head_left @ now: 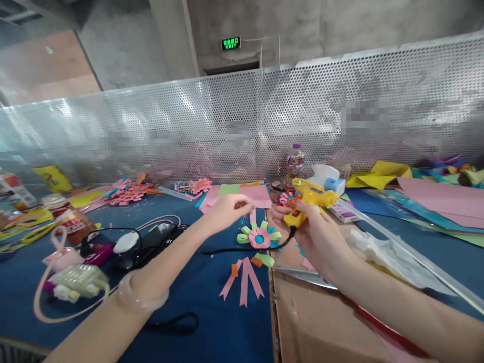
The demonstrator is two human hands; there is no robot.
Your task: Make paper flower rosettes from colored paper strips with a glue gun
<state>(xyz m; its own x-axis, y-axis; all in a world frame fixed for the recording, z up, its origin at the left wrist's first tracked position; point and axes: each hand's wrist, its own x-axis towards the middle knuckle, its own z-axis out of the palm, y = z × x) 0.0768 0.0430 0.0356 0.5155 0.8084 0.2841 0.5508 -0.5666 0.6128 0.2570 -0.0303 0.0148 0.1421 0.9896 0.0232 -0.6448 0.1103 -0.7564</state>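
Note:
My right hand [315,229] grips a yellow glue gun [308,199] over the middle of the table, its nozzle pointing left. My left hand [227,209] is raised beside it with fingers pinched together; whether it holds a small paper piece is unclear because of blur. Just below the hands lies a paper flower [259,237] with a pink centre and green petals. Loose pink and orange paper strips [245,275] lie in front of it on the blue table cover [212,322]. The gun's black cord [242,249] runs left across the table.
A brown cardboard sheet [321,322] covers the near right. Pink paper sheets [245,194], a plastic bottle [295,164], coloured paper piles [434,186], a long clear ruler [416,257] and white tissue [381,252] lie around. At left are a phone [155,239], cables, a jar [73,222] and more paper flowers [126,191]. A perforated metal screen [264,121] closes the back.

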